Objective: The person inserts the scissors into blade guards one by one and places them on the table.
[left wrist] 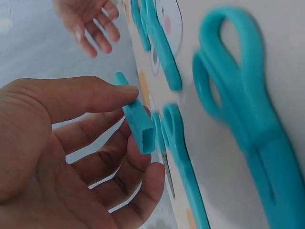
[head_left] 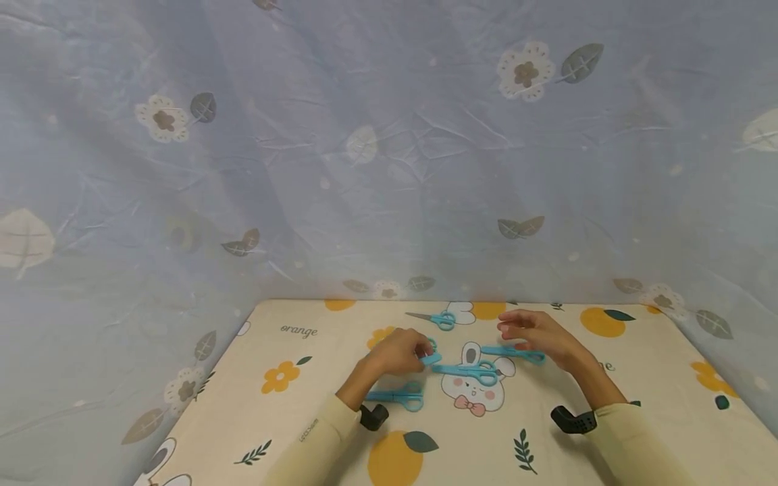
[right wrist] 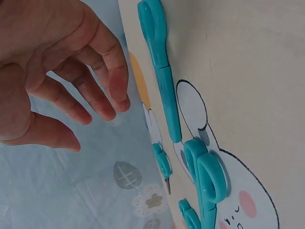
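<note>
Between thumb and fingers, my left hand [head_left: 398, 351] pinches a small turquoise scissors blade cover [left wrist: 138, 121], its hollow end showing in the left wrist view. Beside the left wrist lies a pair of turquoise scissors [head_left: 412, 397] with covered blades. Another covered pair [head_left: 483, 372] lies on the printed rabbit, between the hands. My right hand [head_left: 537, 334] hovers with relaxed fingers, holding nothing, over a third covered pair [right wrist: 162, 67]. At the back lie scissors [head_left: 446, 320] with bare metal blades. One more pair [head_left: 433, 343] is partly hidden behind the left hand.
A cream cloth [head_left: 340, 405] printed with oranges, flowers and a rabbit covers the table. Behind it and along both sides hangs a blue-grey patterned curtain [head_left: 395, 169]. Each wrist carries a black camera mount [head_left: 574, 420].
</note>
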Tool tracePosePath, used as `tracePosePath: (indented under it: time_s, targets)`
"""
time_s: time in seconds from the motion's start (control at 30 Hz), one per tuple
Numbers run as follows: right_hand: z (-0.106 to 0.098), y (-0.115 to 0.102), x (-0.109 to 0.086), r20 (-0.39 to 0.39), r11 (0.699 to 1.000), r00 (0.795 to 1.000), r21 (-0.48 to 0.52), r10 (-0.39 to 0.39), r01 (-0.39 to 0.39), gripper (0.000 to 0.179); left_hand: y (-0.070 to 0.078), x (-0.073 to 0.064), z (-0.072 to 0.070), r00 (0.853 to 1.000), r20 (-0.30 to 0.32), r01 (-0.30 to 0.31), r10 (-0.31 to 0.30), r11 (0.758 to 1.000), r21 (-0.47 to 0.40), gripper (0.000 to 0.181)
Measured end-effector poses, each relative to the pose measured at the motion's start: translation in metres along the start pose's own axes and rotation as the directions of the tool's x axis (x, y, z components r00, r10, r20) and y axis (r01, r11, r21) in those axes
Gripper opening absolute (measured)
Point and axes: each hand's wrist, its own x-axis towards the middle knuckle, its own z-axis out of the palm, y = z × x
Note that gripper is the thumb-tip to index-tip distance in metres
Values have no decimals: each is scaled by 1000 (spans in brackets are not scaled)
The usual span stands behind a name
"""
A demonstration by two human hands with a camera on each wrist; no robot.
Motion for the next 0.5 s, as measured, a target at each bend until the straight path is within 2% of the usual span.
tracePosePath:
  time_s: [0.23,0.5]
  targets:
    - [7,3,18,-1,999,999,10,34,-34,59,-26,-18,-12,998,-25,52,-52,999,2,26]
    - [16,7,42,7,997,997,8,79,-79,63,-50,-34,-18,992,-41,117,-118,993,-22,27]
